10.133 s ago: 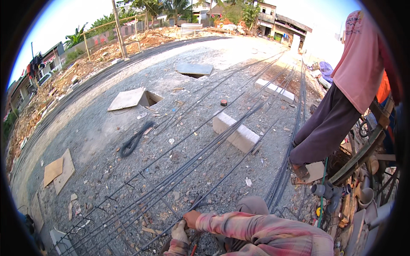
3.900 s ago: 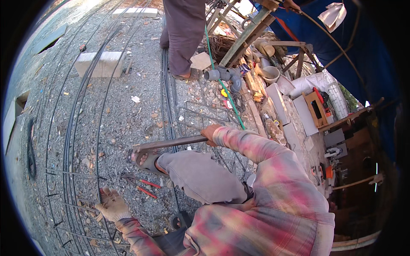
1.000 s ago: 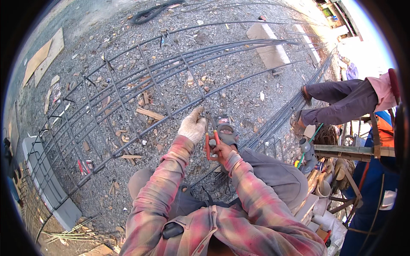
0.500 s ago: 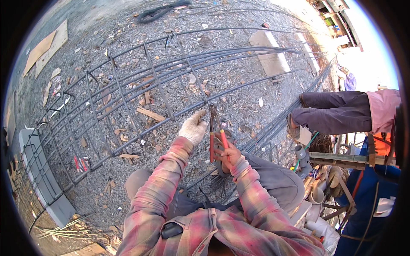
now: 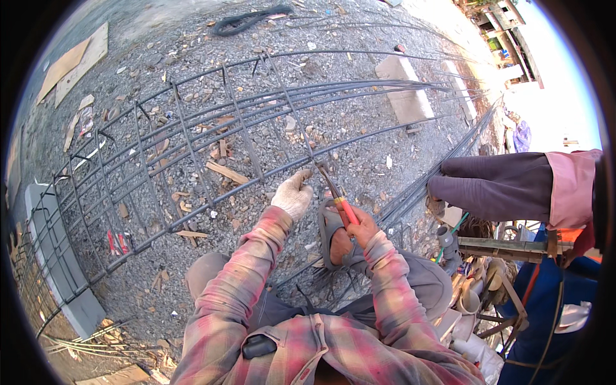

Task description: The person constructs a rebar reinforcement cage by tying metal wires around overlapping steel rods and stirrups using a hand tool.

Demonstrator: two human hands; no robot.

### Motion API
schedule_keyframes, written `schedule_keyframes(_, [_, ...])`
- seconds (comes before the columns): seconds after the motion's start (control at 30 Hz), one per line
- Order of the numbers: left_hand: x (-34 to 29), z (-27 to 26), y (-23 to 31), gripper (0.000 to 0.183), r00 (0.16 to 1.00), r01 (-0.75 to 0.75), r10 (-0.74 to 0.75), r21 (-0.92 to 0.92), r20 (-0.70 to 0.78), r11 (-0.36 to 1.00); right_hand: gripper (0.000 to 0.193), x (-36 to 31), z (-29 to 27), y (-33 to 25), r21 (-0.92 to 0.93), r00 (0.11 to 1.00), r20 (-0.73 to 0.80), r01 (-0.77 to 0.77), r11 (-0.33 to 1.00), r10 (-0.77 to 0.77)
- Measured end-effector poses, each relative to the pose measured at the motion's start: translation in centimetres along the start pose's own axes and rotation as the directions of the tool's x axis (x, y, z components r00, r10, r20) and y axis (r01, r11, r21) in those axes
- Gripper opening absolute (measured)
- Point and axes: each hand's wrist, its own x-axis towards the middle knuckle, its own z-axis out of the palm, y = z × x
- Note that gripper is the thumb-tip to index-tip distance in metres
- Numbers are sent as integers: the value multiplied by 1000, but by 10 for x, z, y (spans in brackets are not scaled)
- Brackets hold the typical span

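My right hand (image 5: 364, 229), bare, is wrapped round the red handles of a pair of end-cutting pincers (image 5: 347, 208). The handles are squeezed together, and the pincers' jaws touch or nearly touch the near long bar of a rebar cage (image 5: 276, 170), by a crossing stirrup. My left hand (image 5: 291, 196) wears a whitish knitted glove and is just left of the jaws, beside the same bar. Its fingers are curled in a pinch; whatever is between them is too small to make out. Behind the pincers shows my sandalled foot (image 5: 338, 246).
A grey block (image 5: 64, 269) lies under the cage's left end, pale blocks (image 5: 404, 90) under its far right. Long loose bars (image 5: 459, 151) run along the right. Another person (image 5: 500, 179) is at the right, near pipes and a blue cover (image 5: 545, 327). Wood scraps (image 5: 226, 172) litter the gravel.
The pincers' handles, spread apart before, are now squeezed together in my right hand, which has shifted slightly right. The pincers lean more. My left hand stays by the bar.
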Motion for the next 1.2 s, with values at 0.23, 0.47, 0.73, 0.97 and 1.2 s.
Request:
schedule_keyframes(0.23, [5,4,-9,40,1000,-22,22,-40,12,999,59,1,-4,-10,-47,999,-30,30,998,-31])
schedule_keyframes(0.47, [5,5,-12,41,1000,-3,4,-62,7,998,50,0,-4,-30,-144,998,-63,-11,989,2])
schedule_keyframes(0.73, [11,11,-21,43,1000,21,-20,-118,11,993,46,-3,-6,-30,-290,989,-88,85,953,-115])
schedule_keyframes(0.97, [11,14,-21,43,999,-43,41,-103,-17,994,48,-1,-7,-16,-540,959,-133,141,830,-250])
schedule_keyframes(1.2, [5,14,-12,43,1000,1,0,-201,4,980,46,0,-1,-15,-475,978,-112,105,873,-178])
